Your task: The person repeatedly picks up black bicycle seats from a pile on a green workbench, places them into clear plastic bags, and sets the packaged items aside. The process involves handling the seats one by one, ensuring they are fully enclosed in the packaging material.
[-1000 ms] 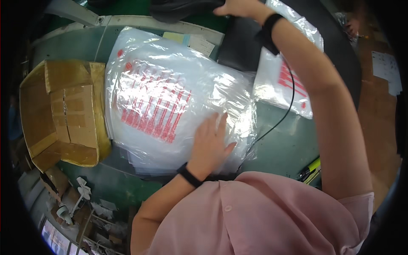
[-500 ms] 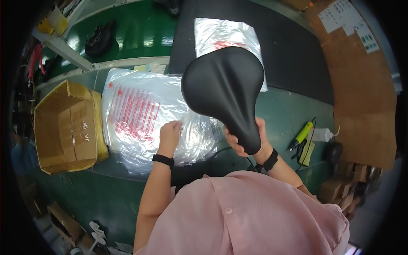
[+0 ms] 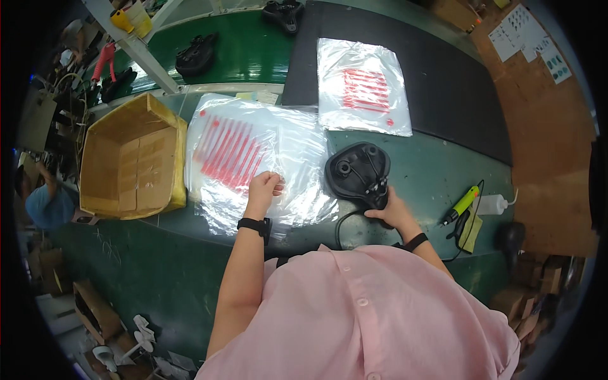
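Observation:
A black bicycle saddle lies underside up over the bench, with its rails and two round rear springs or bumpers showing. My right hand is closed around its narrow nose, the thumb along the near side. Left of it, a stack of clear plastic bags with red printing is spread over the bench. My left hand rests over that stack, its fingers curled and pinched at what looks like the edge of a bag; the fingertips are partly hidden. Another printed clear bag lies flat beyond the saddle, partly on a black mat.
An open cardboard box stands at the left. A green hand tool with a cord and a white squeeze bottle lie at the right. More saddles sit on a green surface beyond a white frame. The black mat covers the far bench.
My right hand has turned the saddle from top up to underside up and lowered it nearer the bench. The far bag is now uncovered. My left hand stays at the bag stack.

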Available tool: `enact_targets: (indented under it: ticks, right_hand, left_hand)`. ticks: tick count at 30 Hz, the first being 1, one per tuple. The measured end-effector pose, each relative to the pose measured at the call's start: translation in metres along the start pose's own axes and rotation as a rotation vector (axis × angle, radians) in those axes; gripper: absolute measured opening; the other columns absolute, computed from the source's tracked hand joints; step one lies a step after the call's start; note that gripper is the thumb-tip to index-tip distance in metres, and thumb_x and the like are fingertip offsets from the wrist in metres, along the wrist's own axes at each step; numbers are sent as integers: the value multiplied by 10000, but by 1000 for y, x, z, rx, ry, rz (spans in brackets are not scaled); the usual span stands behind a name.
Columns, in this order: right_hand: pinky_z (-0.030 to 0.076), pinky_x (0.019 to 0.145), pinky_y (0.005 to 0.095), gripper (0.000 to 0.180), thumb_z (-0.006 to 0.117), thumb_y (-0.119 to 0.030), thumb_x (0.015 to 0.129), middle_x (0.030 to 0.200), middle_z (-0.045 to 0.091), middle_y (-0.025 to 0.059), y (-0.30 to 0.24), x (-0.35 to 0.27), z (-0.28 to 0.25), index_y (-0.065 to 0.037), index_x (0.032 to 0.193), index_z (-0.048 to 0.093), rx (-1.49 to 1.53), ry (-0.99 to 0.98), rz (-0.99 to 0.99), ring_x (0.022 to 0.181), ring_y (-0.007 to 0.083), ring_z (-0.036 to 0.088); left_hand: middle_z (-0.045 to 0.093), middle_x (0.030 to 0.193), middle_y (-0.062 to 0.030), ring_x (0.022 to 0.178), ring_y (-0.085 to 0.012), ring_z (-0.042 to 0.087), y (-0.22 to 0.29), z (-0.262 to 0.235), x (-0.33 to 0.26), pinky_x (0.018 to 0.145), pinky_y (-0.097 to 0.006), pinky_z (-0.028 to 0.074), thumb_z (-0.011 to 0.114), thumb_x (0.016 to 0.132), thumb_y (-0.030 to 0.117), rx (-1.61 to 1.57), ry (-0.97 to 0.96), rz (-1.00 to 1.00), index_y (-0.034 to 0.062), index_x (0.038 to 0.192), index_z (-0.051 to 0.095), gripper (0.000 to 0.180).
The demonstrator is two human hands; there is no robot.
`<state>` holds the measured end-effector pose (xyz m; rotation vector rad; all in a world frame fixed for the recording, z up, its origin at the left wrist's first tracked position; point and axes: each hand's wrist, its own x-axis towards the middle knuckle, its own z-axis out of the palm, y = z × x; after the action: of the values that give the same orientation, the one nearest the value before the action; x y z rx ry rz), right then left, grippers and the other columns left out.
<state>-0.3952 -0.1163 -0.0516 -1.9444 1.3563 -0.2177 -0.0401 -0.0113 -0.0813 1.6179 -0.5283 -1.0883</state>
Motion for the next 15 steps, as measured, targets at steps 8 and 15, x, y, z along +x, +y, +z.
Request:
enact_targets:
  ticks: [8,15]
  right_hand:
    - [494,816,298,473,734,-116,784,1085,614,50,-81,0,20,-21,1204,537,1258,-456,360,930,147,603]
    - [500,801,308,501,742,-60,756,1026,634,67,-148,85,97,8,1201,521,1272,-495,200,879,151,619]
  left_hand:
    - [610,689,-35,589,-81,569,1,1,1,541,-223,483,708,794,41,6,-52,19,25,799,561,148]
    - [672,775,-69,634,-117,618,23,12,-1,543,-232,484,598,851,35,-4,-151,-27,-14,908,669,103]
